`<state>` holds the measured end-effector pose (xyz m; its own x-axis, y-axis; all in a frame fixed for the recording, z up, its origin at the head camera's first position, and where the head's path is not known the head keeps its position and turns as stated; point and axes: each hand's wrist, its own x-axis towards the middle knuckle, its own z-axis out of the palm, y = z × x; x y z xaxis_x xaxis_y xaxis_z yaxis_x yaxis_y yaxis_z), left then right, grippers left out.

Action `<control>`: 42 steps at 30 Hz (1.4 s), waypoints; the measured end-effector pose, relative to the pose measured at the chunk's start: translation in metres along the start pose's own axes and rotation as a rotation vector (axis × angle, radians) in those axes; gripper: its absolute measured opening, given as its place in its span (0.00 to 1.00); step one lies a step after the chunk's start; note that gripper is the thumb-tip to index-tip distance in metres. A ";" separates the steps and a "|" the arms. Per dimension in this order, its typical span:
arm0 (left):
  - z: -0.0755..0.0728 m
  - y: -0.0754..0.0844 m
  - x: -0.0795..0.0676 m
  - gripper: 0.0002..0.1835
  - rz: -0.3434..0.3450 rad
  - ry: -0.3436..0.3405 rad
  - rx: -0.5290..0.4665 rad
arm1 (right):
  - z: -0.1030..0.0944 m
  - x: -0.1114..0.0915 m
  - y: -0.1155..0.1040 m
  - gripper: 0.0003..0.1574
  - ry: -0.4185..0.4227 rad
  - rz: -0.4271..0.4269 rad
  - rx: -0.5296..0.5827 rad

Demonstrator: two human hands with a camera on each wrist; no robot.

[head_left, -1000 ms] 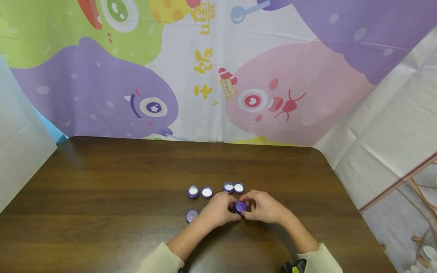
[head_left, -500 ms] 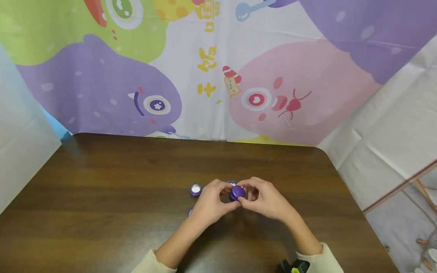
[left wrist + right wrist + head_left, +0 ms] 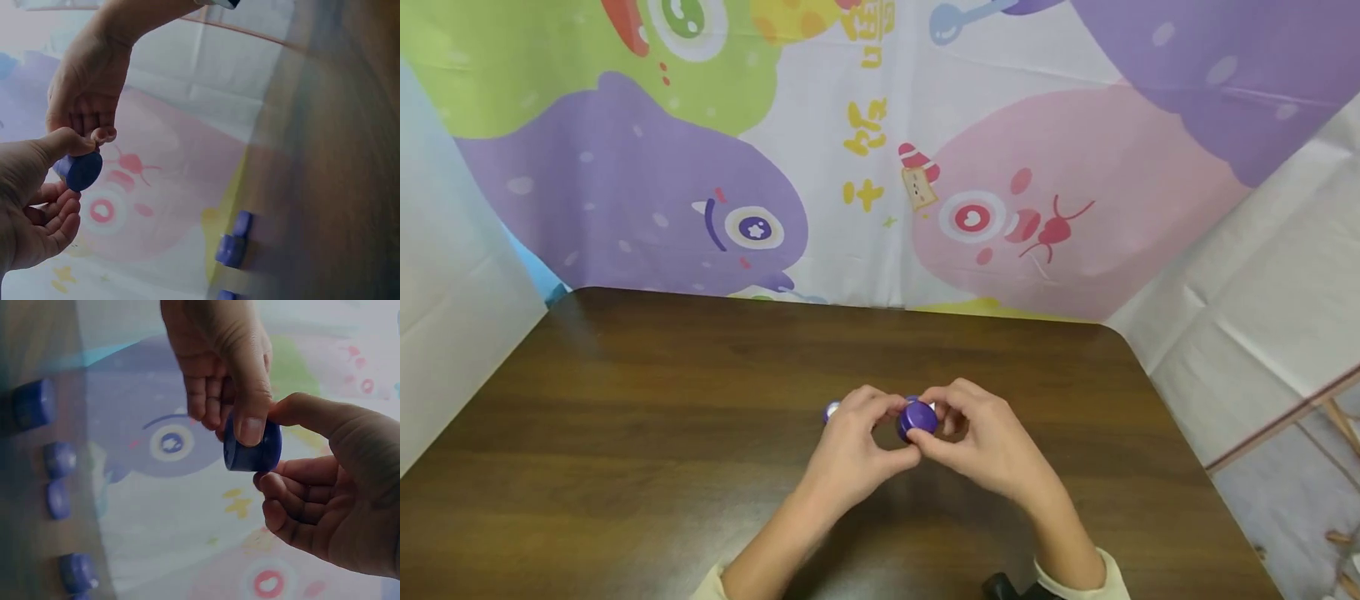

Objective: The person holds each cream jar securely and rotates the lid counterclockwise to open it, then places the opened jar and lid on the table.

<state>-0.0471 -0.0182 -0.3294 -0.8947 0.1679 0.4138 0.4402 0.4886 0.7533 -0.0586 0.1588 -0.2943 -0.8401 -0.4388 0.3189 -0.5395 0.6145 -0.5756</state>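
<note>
A small round purple jar with a flat top is held up over the table, between both hands. My left hand pinches it from the left. In the right wrist view, the left thumb presses on the side of the jar. From the right, my right hand grips it with thumb and fingertips. Whether the jar's lid is separate from its base cannot be made out. Behind the left hand, a purple piece with a white top is partly hidden.
Several small purple round pieces stand on the brown wooden table: the left wrist view shows a pair with one jar, the right wrist view a larger one. A cartoon-printed cloth hangs along the far edge.
Both hands have lifted the purple jar off the table and drawn it slightly left and up in view. The hands now hide most of the other pieces. The head view has shifted a little.
</note>
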 end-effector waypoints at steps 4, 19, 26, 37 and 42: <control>-0.006 0.008 -0.003 0.18 0.031 -0.011 -0.082 | -0.005 -0.006 -0.009 0.16 0.019 -0.100 -0.035; -0.019 0.018 -0.003 0.18 0.125 0.030 -0.142 | -0.014 -0.012 -0.020 0.29 0.132 -0.208 0.125; -0.022 0.020 -0.001 0.18 0.115 0.042 -0.129 | -0.014 -0.013 -0.019 0.19 0.234 -0.122 0.059; -0.022 0.017 -0.002 0.19 0.103 0.062 -0.160 | -0.010 -0.010 -0.018 0.24 0.208 -0.098 0.112; -0.021 0.016 -0.002 0.19 0.106 0.076 -0.159 | -0.008 -0.010 -0.019 0.19 0.248 -0.079 0.092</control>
<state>-0.0371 -0.0284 -0.3078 -0.8371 0.1435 0.5279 0.5434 0.3295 0.7721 -0.0398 0.1567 -0.2803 -0.7899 -0.3020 0.5337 -0.6060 0.5177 -0.6040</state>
